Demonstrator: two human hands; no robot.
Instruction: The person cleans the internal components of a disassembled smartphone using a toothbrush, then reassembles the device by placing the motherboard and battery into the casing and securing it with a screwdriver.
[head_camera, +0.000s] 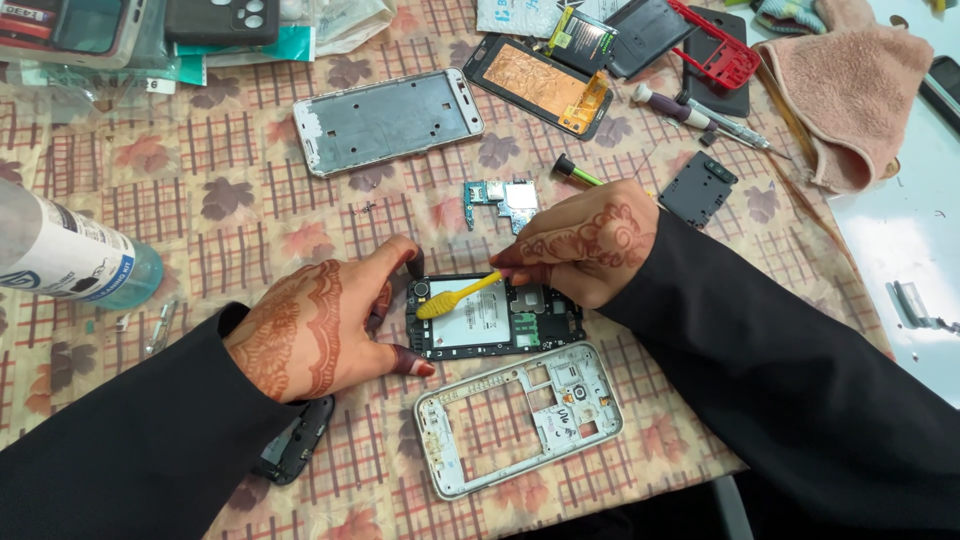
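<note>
A black opened phone body (500, 322) with its battery and boards showing lies in the middle of the patterned cloth. My left hand (320, 325) holds it steady at its left end, thumb at the lower corner, a finger at the upper corner. My right hand (590, 243) grips a yellow toothbrush (455, 298), whose head rests on the phone's upper left part. A white inner frame (520, 415) lies just below the phone. A small green circuit board (503, 200) sits above it.
A silver phone frame (388, 118), a screen panel with copper backing (540, 80), a screwdriver (700, 115), a red part (715, 45) and a pink towel (850, 90) lie at the back. A clear bottle (70, 262) lies at the left. A black part (697, 188) sits right.
</note>
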